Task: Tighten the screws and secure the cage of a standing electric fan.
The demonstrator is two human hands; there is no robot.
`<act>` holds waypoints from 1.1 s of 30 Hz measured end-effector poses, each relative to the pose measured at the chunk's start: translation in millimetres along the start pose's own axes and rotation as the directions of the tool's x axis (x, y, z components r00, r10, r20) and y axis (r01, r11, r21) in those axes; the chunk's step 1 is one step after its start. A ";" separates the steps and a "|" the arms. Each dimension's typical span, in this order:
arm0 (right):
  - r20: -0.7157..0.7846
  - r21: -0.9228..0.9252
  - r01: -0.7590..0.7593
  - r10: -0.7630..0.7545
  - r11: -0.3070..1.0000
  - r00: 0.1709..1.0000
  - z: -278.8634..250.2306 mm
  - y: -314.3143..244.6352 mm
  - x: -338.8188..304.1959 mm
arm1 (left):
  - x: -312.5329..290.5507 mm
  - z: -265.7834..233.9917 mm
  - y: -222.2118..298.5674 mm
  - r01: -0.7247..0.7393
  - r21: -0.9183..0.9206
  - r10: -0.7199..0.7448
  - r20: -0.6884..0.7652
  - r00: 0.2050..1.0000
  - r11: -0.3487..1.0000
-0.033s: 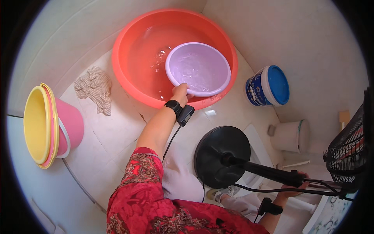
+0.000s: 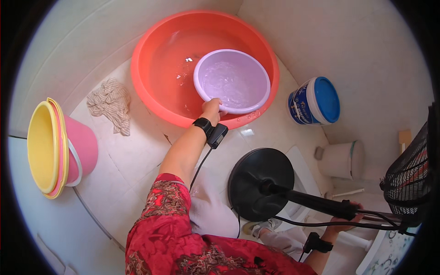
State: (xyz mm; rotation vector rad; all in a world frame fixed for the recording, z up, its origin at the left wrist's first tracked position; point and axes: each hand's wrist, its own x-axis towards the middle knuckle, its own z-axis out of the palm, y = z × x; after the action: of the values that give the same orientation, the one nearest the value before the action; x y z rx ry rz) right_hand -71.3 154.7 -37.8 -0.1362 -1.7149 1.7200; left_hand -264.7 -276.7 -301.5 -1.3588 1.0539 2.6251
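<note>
My left hand (image 2: pixel 211 111) is closed on the near rim of a small lavender basin (image 2: pixel 263 94), its fingers partly hidden by the rim. Water shows inside that basin, which sits within a large orange-red basin (image 2: pixel 144 94) that also holds water. On the right, my right hand (image 2: pixel 348 221) wraps round the pole of a black pedestal fan (image 2: pixel 316 201), partly behind it. The fan's round base (image 2: pixel 250 176) is tipped up toward me, and its mesh grille (image 2: pixel 403 183) is at the right edge.
A crumpled striped cloth (image 2: pixel 110 105) lies on the tiled floor (image 2: pixel 133 165). At the left stand nested yellow and pink buckets (image 2: pixel 85 146). A blue-lidded bucket (image 2: pixel 305 103) is by the wall, near a pale bin (image 2: pixel 339 159). A black cable (image 2: pixel 316 223) crosses below the fan pole.
The glints on the water in the large basin have shifted, and the lavender basin sits a hair further left. Both hands keep their holds.
</note>
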 end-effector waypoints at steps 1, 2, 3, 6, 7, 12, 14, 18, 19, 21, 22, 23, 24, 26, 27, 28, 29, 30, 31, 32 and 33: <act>-0.036 -0.023 -0.001 0.000 1.000 0.999 0.2 1.4 0.3 | -2.0 -1.3 -0.6 0.012 -0.005 -0.012 0.016 1.000 1.000; -0.073 -0.046 -0.002 -0.001 0.999 0.997 -0.1 1.8 0.8 | -3.3 -1.3 -0.2 0.014 -0.005 -0.014 0.016 1.000 1.000; -0.073 -0.048 -0.003 -0.001 0.999 0.997 -1.3 1.0 1.7 | -4.6 -1.0 0.4 0.016 0.014 -0.016 0.004 1.000 1.000; -0.026 -0.047 -0.006 0.004 0.999 1.000 -1.2 2.0 1.0 | -6.6 -6.4 1.6 0.004 0.005 -0.004 0.006 1.000 1.000; -0.027 -0.055 0.007 -0.009 0.998 1.000 -0.8 2.2 1.4 | -7.6 -7.1 0.9 -0.004 -0.026 0.005 0.023 1.000 1.000; -0.069 -0.038 0.012 -0.015 0.999 0.998 1.5 1.5 -0.5 | -11.0 -13.5 3.0 0.030 -0.073 -0.027 0.036 0.999 0.997; -0.062 -0.051 0.010 -0.013 0.999 0.998 2.5 1.0 -1.8 | -18.5 -17.8 6.3 0.032 -0.089 -0.029 0.036 0.999 0.996; -0.122 -0.041 -0.008 0.003 0.999 0.992 -7.7 2.3 -0.7 | -52.7 -32.9 18.8 -0.003 -0.026 0.006 0.119 0.993 1.000; -0.104 -0.070 0.023 -0.030 0.997 0.994 -13.0 5.6 2.9 | -63.9 -34.2 24.3 -0.009 0.014 0.007 0.138 0.990 1.000; -0.069 -0.095 0.025 -0.031 0.995 0.997 -20.2 7.6 6.9 | -82.1 -44.2 33.9 -0.027 0.048 0.019 0.151 0.988 0.998; -0.002 -0.134 0.070 -0.071 0.988 0.998 -17.0 11.3 7.5 | -90.9 -53.7 39.5 -0.055 0.072 0.043 0.158 0.986 0.996; -0.053 -0.078 0.004 -0.008 0.997 0.999 -14.8 14.3 8.9 | -97.6 -63.3 43.9 -0.063 0.093 0.047 0.165 0.985 0.994; -0.107 -0.085 0.058 -0.067 0.995 0.992 -15.6 12.2 10.2 | -106.9 -65.1 47.3 -0.041 0.125 0.016 0.195 0.981 0.991; 0.066 -0.336 0.258 -0.250 0.906 0.966 -22.6 12.9 15.4 | -126.8 -72.0 54.1 -0.076 0.203 0.025 0.241 0.970 0.976; 0.075 -0.384 0.299 -0.294 0.874 0.953 -24.7 15.8 17.6 | -130.9 -80.7 52.6 -0.063 0.234 -0.002 0.265 0.964 0.970; 0.089 -0.563 0.311 -0.318 0.766 0.944 -22.9 14.9 17.2 | -136.1 -92.3 52.2 -0.041 0.227 -0.028 0.293 0.956 0.973; 0.032 -0.359 0.240 -0.245 0.902 0.969 -24.8 18.2 21.2 | -141.4 -101.8 50.3 -0.023 0.215 -0.048 0.320 0.946 0.976; -0.021 -0.265 0.174 -0.186 0.948 0.982 -26.7 18.8 24.3 | -146.8 -106.6 46.9 -0.016 0.235 -0.068 0.343 0.937 0.972; -0.062 -0.159 0.111 -0.122 0.981 0.991 -29.7 20.1 28.6 | -154.9 -110.4 44.3 -0.001 0.271 -0.097 0.348 0.932 0.963; -0.033 -0.285 0.199 -0.217 0.938 0.976 -34.3 22.6 32.2 | -161.6 -113.4 40.9 0.011 0.303 -0.122 0.351 0.929 0.953; -0.031 -0.236 0.190 -0.203 0.953 0.979 -39.0 23.0 35.0 | -165.6 -114.8 36.6 0.014 0.316 -0.135 0.366 0.921 0.949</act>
State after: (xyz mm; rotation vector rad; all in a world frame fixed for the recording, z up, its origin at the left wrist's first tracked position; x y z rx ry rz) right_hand -86.1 208.7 -49.9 -0.1118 -1.8192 1.3581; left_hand -88.9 -322.1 -206.7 -0.7637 1.2466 2.3956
